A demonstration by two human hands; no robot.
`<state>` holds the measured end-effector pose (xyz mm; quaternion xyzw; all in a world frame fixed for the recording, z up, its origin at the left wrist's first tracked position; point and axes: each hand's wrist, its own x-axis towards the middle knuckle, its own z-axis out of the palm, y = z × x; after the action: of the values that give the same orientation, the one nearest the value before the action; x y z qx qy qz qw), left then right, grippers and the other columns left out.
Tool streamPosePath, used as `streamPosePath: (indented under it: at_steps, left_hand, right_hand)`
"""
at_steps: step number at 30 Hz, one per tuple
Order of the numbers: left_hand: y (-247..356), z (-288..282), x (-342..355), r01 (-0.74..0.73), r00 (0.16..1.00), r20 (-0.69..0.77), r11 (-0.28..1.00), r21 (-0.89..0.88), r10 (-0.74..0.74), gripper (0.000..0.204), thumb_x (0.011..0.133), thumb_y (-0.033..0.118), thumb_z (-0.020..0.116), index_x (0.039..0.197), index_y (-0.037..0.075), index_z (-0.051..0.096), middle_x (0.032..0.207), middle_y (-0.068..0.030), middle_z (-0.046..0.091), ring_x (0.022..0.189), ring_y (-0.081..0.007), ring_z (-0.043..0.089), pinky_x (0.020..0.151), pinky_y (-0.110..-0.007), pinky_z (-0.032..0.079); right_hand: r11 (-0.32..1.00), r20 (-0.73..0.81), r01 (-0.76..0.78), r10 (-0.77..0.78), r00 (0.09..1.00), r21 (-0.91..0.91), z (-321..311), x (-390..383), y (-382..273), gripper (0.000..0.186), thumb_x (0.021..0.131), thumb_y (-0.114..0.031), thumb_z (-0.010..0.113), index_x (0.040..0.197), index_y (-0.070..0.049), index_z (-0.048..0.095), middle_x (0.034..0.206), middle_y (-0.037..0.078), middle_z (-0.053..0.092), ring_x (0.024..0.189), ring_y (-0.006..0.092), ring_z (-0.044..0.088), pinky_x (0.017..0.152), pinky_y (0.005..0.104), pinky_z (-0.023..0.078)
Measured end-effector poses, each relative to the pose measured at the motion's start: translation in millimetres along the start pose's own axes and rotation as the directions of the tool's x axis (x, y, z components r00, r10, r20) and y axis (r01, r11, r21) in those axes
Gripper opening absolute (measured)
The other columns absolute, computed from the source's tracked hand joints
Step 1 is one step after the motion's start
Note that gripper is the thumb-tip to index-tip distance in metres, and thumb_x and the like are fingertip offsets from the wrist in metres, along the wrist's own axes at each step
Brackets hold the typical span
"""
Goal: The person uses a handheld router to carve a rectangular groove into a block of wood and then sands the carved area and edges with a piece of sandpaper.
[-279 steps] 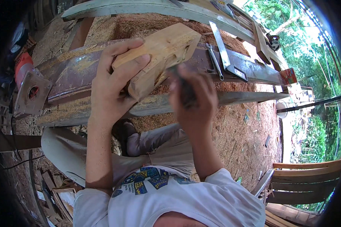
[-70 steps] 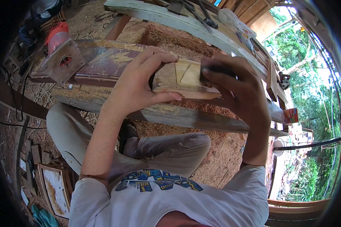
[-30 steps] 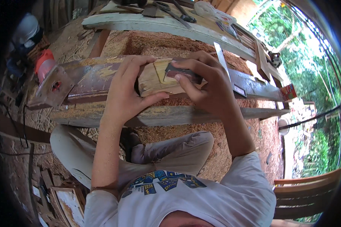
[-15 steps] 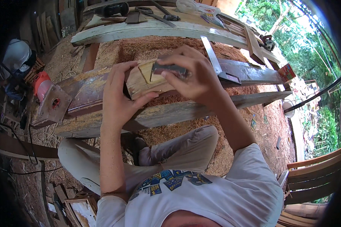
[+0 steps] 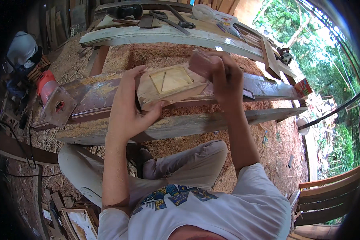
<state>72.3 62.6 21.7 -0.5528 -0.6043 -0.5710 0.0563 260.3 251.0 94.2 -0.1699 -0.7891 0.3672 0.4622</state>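
Note:
A pale wooden block point(image 5: 170, 98) with a light yellowish inlaid panel on its top face rests on a long wooden beam. My left hand point(image 5: 126, 98) wraps round the block's left end, thumb on the near side and fingers on the far side. Above the block's right end, my right hand point(image 5: 229, 76) grips a small brownish sanding block point(image 5: 202, 64), tilted so one flat face shows. That sanding block appears lifted off the wood. Behind my right wrist, the dark handle of a try square point(image 5: 249, 94) lies on the beam.
The beam point(image 5: 90, 98) carries a holed wooden plate point(image 5: 56, 106) on the left and a small red box point(image 5: 303, 88) on the right. Beyond stands a white-edged bench point(image 5: 148, 38) with a hammer point(image 5: 184, 23) and plastic bags. Wood shavings cover the ground.
My right hand has lifted the sanding block off the wooden block and moved right, turning it and uncovering the inlaid panel. My left hand keeps its hold.

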Motion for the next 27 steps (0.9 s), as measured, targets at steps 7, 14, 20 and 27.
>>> streamPosePath:
  at_steps: [7,14,20,27]
  left_hand:
    - [12.1,-8.4,1.4,0.104,0.991,0.098,0.992,-0.076,-0.097,0.097,0.072,0.022,0.095,0.156,0.006,0.049,0.130,-0.0174,0.066,0.125,-0.0340,0.067,0.108,-0.045,0.052]
    - [23.2,31.5,-12.9,0.021,0.998,-0.057,0.960,0.281,-0.005,0.098,0.070,0.041,0.099,0.149,0.004,0.054,0.131,-0.0160,0.067,0.122,-0.0378,0.067,0.110,-0.051,0.048]
    - [40.4,53.8,-31.1,0.050,0.981,-0.192,0.983,0.179,-0.015,0.101,0.069,0.048,0.099,0.147,0.003,0.054,0.138,-0.0163,0.066,0.123,-0.0395,0.066,0.111,-0.057,0.045]
    - [34.1,39.3,-17.4,0.095,0.995,0.001,0.988,0.123,-0.096,0.113,0.066,0.053,0.100,0.151,-0.003,0.050,0.145,-0.0244,0.064,0.135,-0.0433,0.062,0.121,-0.057,0.041]
  right_hand:
    - [0.967,0.103,-0.083,0.111,0.988,-0.242,-19.2,-1.2,-4.7,0.037,0.110,-0.029,0.073,0.134,-0.001,0.069,0.105,0.011,0.077,0.091,0.0121,0.071,0.082,0.0301,0.056]
    - [0.988,0.208,0.071,-0.042,0.977,-0.135,-1.2,-30.6,-4.7,0.043,0.105,-0.021,0.072,0.144,-0.005,0.065,0.123,0.017,0.072,0.107,0.0276,0.070,0.096,0.0388,0.055]
    - [0.907,0.360,0.287,-0.168,0.918,-0.309,-4.5,-28.6,-13.0,0.049,0.100,-0.017,0.070,0.147,-0.007,0.062,0.124,0.022,0.062,0.111,0.0426,0.063,0.099,0.0476,0.053]
    - [0.831,0.442,0.353,-0.147,0.885,-0.430,-16.9,-3.8,-14.9,0.044,0.099,-0.013,0.069,0.143,-0.009,0.068,0.112,0.016,0.065,0.106,0.0377,0.067,0.095,0.0470,0.054]
